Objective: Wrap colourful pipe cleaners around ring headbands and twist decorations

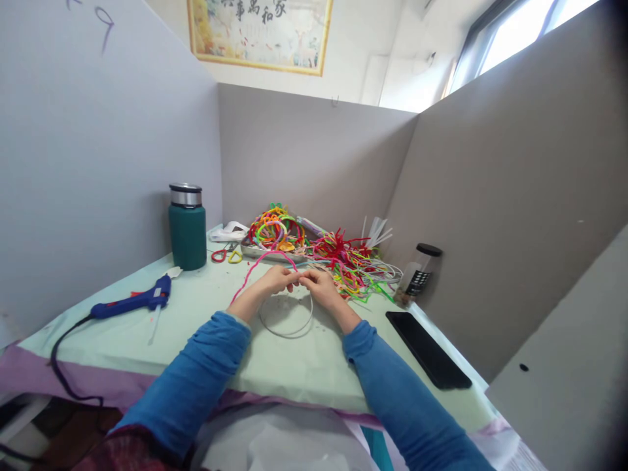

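Note:
My left hand [279,279] and my right hand [318,285] meet above the middle of the table, fingertips pinched close together. Between them they hold a thin grey wire hoop [286,336], whose lower part hangs toward me over the tabletop. A bright pink pipe cleaner [256,263] runs from the pinched fingers, arching up behind my left hand and down past my left wrist. Where the pipe cleaner meets the hoop is hidden by the fingers.
A blue glue gun [132,303] with a black cord and a green bottle [188,229] stand left. Behind the hands lie a tray [252,251] of coloured rings and a heap of pipe cleaners [343,252]. A clear jar [417,276] and black phone [428,348] are right; partitions surround the table.

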`<state>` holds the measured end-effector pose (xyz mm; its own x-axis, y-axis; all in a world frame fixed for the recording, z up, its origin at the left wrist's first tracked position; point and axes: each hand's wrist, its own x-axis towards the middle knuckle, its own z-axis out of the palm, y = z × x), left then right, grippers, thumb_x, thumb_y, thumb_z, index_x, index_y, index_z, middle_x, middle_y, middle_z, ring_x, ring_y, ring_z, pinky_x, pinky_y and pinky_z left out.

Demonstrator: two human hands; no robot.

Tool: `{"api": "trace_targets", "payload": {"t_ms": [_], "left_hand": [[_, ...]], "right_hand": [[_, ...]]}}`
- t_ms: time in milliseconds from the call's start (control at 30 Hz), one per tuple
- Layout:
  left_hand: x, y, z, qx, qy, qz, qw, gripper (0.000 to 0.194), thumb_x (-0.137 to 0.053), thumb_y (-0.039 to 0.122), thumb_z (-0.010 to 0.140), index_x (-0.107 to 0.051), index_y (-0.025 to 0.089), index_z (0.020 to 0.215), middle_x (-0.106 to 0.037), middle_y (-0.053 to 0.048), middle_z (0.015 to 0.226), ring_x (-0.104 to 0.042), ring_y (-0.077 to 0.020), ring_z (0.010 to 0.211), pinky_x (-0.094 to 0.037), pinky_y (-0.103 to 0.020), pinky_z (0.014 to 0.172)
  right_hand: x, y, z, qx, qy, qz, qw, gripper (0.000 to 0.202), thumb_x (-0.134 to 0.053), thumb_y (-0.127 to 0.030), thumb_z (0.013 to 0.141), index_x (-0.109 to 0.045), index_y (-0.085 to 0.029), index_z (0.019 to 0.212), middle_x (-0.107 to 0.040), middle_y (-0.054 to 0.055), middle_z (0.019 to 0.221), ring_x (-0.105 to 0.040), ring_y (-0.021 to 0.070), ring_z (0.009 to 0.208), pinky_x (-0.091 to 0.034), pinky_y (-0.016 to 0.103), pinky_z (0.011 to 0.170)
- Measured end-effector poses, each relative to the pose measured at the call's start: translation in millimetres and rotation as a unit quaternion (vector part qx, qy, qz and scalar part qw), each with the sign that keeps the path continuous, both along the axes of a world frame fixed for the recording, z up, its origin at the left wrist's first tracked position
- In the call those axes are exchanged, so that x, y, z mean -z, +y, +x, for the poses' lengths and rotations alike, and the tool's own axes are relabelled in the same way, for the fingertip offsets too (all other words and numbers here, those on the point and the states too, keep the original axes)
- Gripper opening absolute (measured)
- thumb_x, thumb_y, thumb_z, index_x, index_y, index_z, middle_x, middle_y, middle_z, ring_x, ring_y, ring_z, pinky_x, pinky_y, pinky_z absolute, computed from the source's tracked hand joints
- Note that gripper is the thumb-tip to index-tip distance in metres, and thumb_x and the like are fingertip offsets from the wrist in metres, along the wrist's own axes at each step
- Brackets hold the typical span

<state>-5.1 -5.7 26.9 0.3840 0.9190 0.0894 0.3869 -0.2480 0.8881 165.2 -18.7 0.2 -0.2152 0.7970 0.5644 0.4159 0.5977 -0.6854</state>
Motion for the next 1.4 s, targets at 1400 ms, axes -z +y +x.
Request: {"api": "trace_targets", "payload": {"t_ms": [1400], "left_hand": [[-10.8, -11, 1, 0.066, -0.141, -0.068, 0.985, 0.038, -0.070, 0.050, 0.066, -0.060, 0.014, 0.072, -0.046, 0.004, 0.051, -0.023, -0.0024, 0.037, -0.009, -0.022, 0.040]], "right_hand": [[-1.6, 7, 8, -0.023, 0.025, 0.034, 0.999, 0.015, -0.058, -0.026, 0.079, -0.071, -0.019, 0.084, -0.065, 0.005, 0.085, -0.055, 0.0170, 0.081, -0.043, 0.029, 0.074]]}}
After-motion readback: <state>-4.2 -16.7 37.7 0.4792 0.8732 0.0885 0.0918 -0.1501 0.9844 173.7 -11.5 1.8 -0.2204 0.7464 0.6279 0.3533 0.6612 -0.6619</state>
